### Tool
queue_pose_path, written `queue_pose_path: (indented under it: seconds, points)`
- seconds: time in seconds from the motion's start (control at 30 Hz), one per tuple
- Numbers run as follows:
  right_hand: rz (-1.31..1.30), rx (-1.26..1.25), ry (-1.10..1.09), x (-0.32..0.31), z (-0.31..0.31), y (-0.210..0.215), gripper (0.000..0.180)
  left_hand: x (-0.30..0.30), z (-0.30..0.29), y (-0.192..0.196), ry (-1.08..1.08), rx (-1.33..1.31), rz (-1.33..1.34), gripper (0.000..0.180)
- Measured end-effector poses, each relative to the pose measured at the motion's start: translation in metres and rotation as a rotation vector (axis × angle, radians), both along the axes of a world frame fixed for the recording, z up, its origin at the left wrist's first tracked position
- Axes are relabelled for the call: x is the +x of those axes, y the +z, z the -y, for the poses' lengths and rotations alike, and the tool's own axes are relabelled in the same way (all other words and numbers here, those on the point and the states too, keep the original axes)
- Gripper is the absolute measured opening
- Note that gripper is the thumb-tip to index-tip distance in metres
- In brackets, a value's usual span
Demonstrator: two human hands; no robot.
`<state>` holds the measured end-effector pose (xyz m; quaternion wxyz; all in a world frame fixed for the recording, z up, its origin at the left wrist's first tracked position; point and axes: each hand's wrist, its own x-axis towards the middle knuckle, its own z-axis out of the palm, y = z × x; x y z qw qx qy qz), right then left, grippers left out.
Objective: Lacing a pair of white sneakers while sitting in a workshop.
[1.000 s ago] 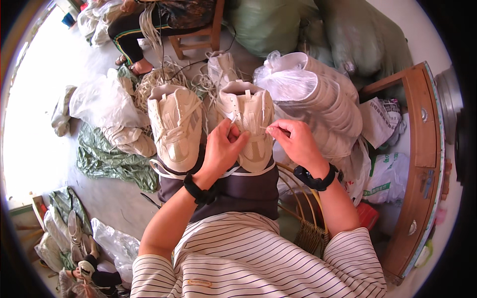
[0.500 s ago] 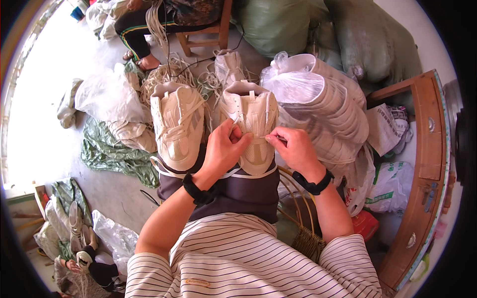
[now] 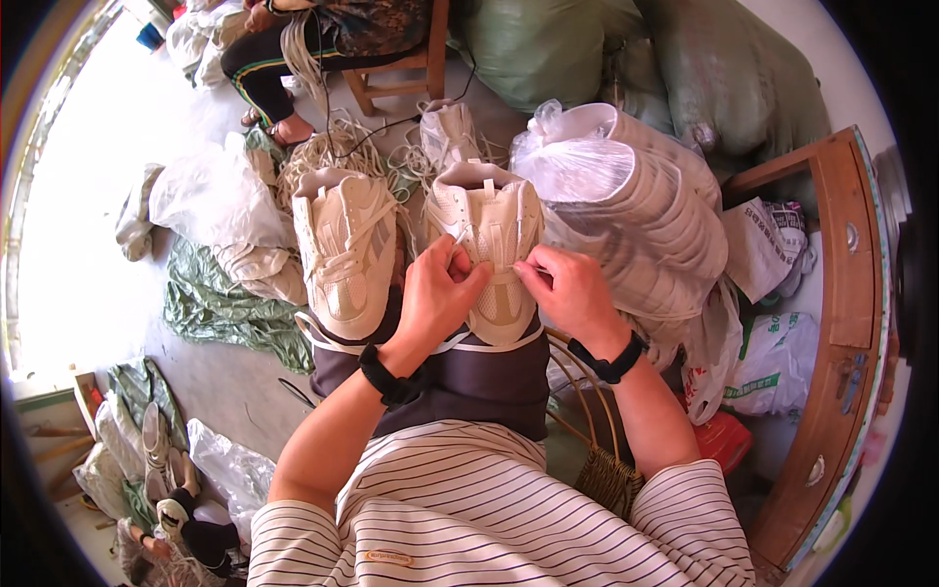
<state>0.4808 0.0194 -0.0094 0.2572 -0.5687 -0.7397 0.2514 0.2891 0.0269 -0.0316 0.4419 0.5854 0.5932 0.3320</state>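
A cream sneaker [image 3: 504, 217] rests on my lap, toe toward me. My left hand [image 3: 442, 292] is closed at its left side, pinching a pale shoelace whose end sticks up above the fingers. On the other side my right hand [image 3: 569, 291] is closed too, thumb and finger pinching the lace at the lower eyelets. The fingers partly hide the lace between them. To the left stands a second cream sneaker [image 3: 344, 256], its lace crossed over the tongue. A loose lace strand [image 3: 469, 344] lies across my dark lap below both toes.
Beyond the sneakers lie a heap of laces [image 3: 333, 155] and another shoe [image 3: 449, 135]. Plastic-wrapped pale shoes [image 3: 646, 210] are stacked at right, near a wooden drawer cabinet [image 3: 849, 323]. Green sacks [image 3: 538, 54] stand behind. A seated person [image 3: 279, 73] is at far left; another person's hands show lower left.
My right hand has moved slightly left, closer to the sneaker's lace. My left hand stays almost where it was, and the view has shifted a little.
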Motion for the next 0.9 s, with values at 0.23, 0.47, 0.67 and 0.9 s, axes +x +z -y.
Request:
queue_pose_path:
  seconds: [0.23, 0.47, 0.67, 0.9]
  points:
    - [-0.076, -0.080, 0.019, 0.002, 0.002, -0.001, 0.021, -0.001, 0.001, -0.003, 0.002, -0.027, 0.010, 0.034]
    - [-0.003, -0.011, 0.023, -0.001, 0.002, -0.001, 0.020, 0.000, 0.001, -0.002, -0.001, -0.026, -0.013, 0.034]
    - [0.054, 0.029, 0.006, -0.010, 0.002, 0.004, 0.019, 0.001, 0.000, 0.003, 0.011, -0.006, -0.030, 0.034]
    - [0.081, 0.053, 0.087, -0.014, 0.003, 0.003, 0.020, -0.006, 0.005, 0.007, -0.065, -0.064, 0.025, 0.032]
